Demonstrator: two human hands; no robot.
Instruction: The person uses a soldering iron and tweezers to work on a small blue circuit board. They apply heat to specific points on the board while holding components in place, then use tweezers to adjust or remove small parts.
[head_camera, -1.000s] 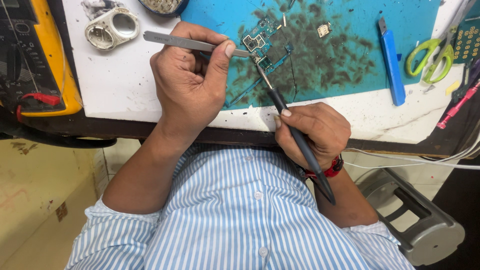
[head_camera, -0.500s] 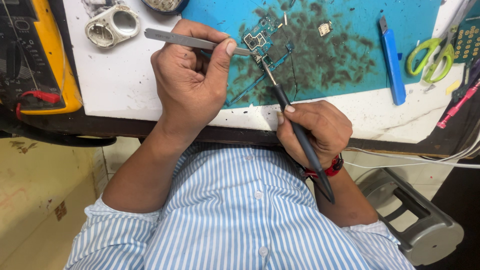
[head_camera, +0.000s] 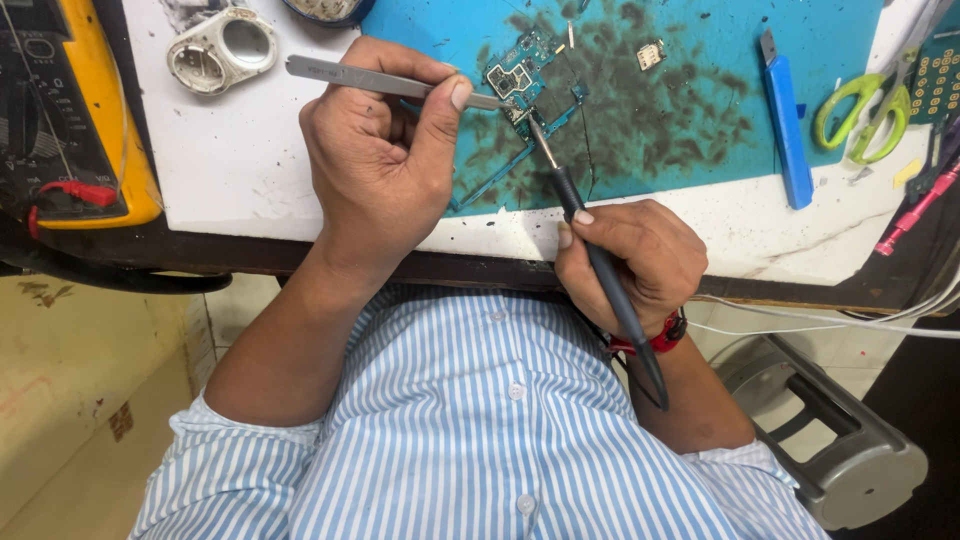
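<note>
My left hand (head_camera: 385, 160) grips metal tweezers (head_camera: 345, 75), whose tips rest on a small green circuit board (head_camera: 520, 75) lying on a scorched teal mat (head_camera: 660, 110). In my right hand (head_camera: 625, 260) is a black soldering iron (head_camera: 590, 250), held like a pen. Its metal tip touches the lower edge of the board. The iron's cord end runs back over my wrist, which wears a red band (head_camera: 665, 335).
A yellow multimeter (head_camera: 70, 120) with a red plug sits at the left. A white plastic ring part (head_camera: 220, 45) lies near it. A blue utility knife (head_camera: 785, 120), green scissors (head_camera: 860, 110) and a small chip (head_camera: 650, 55) lie to the right. A grey stool (head_camera: 840, 440) stands below.
The soldering iron tip has slid slightly along the board's lower edge. Both hands stay almost in place.
</note>
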